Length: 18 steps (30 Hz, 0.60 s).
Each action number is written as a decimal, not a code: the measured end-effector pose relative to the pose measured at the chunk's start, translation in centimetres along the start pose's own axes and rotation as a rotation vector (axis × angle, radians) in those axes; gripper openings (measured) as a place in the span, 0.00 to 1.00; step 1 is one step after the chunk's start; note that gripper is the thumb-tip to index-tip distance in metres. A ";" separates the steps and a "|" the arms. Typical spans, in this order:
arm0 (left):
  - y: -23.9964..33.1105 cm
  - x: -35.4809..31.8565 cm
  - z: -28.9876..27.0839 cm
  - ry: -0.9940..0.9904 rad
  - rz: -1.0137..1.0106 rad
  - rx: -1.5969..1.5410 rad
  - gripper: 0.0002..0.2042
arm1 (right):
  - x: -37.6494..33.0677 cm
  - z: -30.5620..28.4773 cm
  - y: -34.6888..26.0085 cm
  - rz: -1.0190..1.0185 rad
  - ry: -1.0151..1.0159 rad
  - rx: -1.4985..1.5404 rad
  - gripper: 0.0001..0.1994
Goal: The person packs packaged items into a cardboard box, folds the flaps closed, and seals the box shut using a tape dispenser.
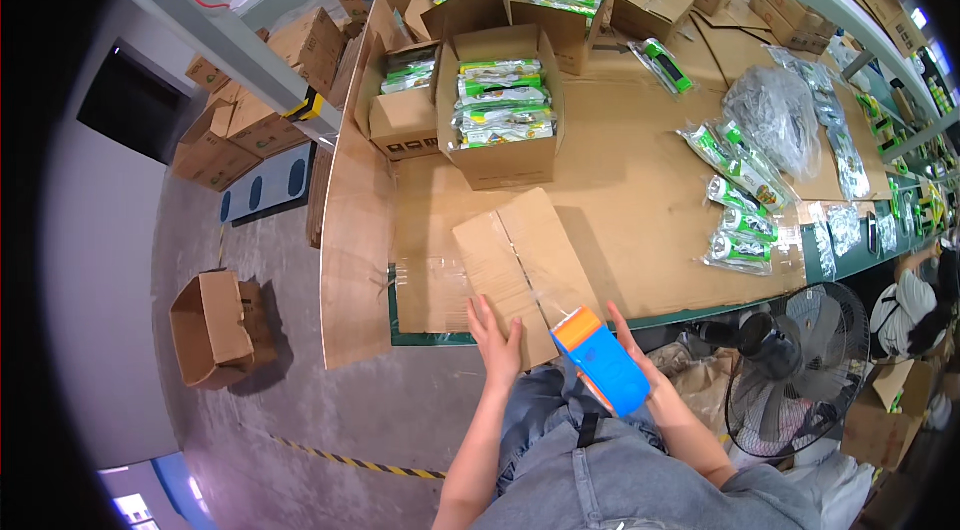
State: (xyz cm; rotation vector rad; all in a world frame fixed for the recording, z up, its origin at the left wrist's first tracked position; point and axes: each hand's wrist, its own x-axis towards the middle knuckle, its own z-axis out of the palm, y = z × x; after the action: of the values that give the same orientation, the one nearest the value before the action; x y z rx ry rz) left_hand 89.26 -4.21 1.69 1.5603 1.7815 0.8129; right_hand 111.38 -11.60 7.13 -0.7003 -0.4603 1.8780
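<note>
A brown cardboard box (505, 245), its top flaps folded down to a middle seam, lies at the front edge of the table. My left hand (496, 340) rests on the box's near left side with fingers spread. In my right hand (643, 358) is a blue and orange tape dispenser (610, 368), held at the box's near right end. A glossy strip, seemingly clear tape, shows along the seam by the dispenser's orange end. Part of my right hand is hidden behind the dispenser.
Behind stands an open carton (505, 165) of green-and-white packages, with more cartons around it. Several bagged packages (745, 225) and a heap of clear plastic (775, 115) lie right. A black fan (800, 365) stands right of me; an empty carton (215, 330) sits on the floor left.
</note>
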 end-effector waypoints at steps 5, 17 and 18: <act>3.2 -1.1 0.0 -0.104 0.343 0.567 0.33 | -0.6 1.3 2.5 0.088 0.024 0.003 0.58; 4.0 -3.6 3.7 0.035 0.276 0.822 0.28 | -0.9 2.1 3.1 0.156 0.048 -0.140 0.45; 3.9 -3.6 3.8 0.039 0.279 0.836 0.27 | -0.9 2.0 3.2 0.145 0.065 -0.125 0.41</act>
State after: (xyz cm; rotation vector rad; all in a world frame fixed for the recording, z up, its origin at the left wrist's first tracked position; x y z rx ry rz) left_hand 95.01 -7.18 2.59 2.3630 2.0925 0.1864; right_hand 108.12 -13.70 6.98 -0.8963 -0.4992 1.9673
